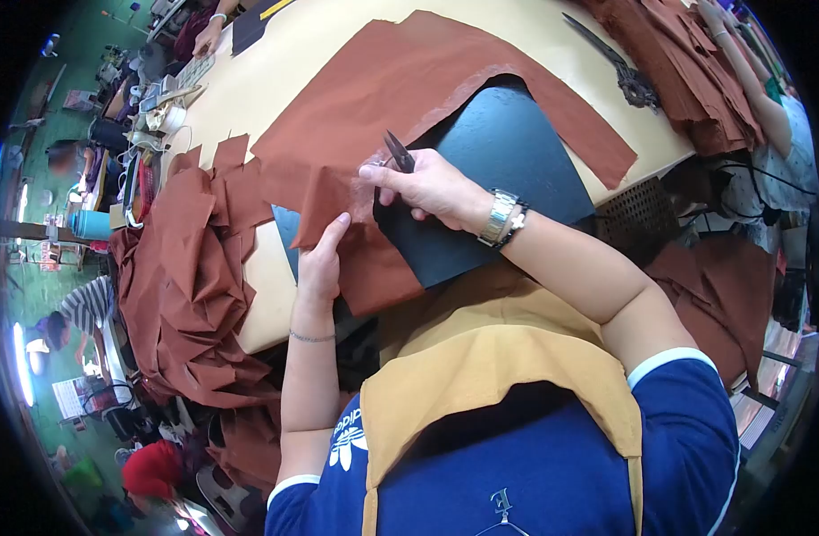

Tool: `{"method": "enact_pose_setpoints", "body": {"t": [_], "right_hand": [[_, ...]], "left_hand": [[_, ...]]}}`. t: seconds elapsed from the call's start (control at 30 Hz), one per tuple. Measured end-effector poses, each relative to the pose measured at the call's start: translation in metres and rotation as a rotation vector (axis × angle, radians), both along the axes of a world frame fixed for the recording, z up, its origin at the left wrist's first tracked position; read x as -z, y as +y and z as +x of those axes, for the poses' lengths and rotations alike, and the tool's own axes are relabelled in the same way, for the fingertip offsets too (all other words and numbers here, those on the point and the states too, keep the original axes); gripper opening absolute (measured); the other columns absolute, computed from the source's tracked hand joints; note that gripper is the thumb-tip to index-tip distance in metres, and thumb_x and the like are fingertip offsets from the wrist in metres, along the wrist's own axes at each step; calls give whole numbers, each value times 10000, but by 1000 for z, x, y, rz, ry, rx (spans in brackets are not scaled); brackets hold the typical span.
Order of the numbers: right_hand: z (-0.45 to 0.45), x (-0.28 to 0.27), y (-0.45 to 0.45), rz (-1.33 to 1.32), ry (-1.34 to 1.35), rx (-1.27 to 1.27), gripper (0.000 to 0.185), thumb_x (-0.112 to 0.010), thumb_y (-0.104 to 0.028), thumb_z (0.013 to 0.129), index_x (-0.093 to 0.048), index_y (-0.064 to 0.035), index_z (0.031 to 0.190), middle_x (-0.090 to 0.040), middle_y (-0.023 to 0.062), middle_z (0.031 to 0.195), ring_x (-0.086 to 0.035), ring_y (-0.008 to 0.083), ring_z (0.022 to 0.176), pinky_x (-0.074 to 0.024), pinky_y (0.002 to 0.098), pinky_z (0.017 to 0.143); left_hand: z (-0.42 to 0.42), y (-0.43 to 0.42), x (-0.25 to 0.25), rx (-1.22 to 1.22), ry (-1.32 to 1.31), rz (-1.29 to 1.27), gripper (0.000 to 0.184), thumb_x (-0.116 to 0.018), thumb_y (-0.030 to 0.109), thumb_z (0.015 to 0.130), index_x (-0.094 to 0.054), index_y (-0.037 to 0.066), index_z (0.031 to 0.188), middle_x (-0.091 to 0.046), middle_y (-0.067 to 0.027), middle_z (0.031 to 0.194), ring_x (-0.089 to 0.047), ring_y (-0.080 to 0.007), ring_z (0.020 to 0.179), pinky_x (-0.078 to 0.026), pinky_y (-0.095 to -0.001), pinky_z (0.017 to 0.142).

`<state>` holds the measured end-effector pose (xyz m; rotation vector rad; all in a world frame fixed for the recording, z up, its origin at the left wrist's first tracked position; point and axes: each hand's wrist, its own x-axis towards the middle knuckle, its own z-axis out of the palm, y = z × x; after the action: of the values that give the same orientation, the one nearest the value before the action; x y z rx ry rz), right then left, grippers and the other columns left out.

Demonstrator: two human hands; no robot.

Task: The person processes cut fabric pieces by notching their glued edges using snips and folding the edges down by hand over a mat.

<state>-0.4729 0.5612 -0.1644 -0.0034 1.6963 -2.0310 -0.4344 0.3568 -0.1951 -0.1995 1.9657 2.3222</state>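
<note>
A rust-brown fabric piece [356, 98] with a curved, frayed edge is spread over the table, partly on a dark blue-green sheet [517, 152]. My left hand [322, 259] grips a folded part of this fabric, thumb on top and fingers hidden beneath. Just to the right, my right hand [436, 189] is closed around small dark thread snips [398, 154], their pointed tip sticking up past the fingers. Its thumb and forefinger pinch close to the fabric's whitish frayed edge; anything between those fingertips is too small to make out.
Large dark scissors [617, 64] lie at the back right of the pale table [289, 54]. A heap of rust-brown pieces [182, 277] hangs over the left edge; more fabric [673, 71] lies at the right. Another person's hand [208, 37] rests at the far left; another's arm [753, 80] shows right.
</note>
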Motion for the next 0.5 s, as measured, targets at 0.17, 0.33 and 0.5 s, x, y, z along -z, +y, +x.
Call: {"method": "enact_pose_setpoints", "body": {"t": [0.17,0.33,0.5], "right_hand": [[-3,14,2,-156,15,27,265,-668,-343,927,-649,-78,921,-662,3,786,-401,1,478,-379,174,444],[-3,12,12,-272,-126,95,223,-698,-302,911,-659,-83,931,-668,-4,807,-379,-17,462,-380,185,429],[-2,7,10,-152,-51,57,291,-725,-333,887,-674,-55,956,-618,-38,719,-389,-3,467,-369,181,427]], "left_hand": [[-1,1,-6,39,33,37,385,-571,78,910,-555,2,1287,-643,-104,1182,-635,-203,1052,-520,-357,924],[-4,-3,-2,83,-17,113,391,-562,77,911,-551,5,1295,-637,-105,1201,-631,-207,1069,-516,-357,934],[3,2,-10,54,25,-37,396,-578,124,954,-528,22,1334,-602,-89,1265,-581,-190,1150,-472,-341,980]]}}
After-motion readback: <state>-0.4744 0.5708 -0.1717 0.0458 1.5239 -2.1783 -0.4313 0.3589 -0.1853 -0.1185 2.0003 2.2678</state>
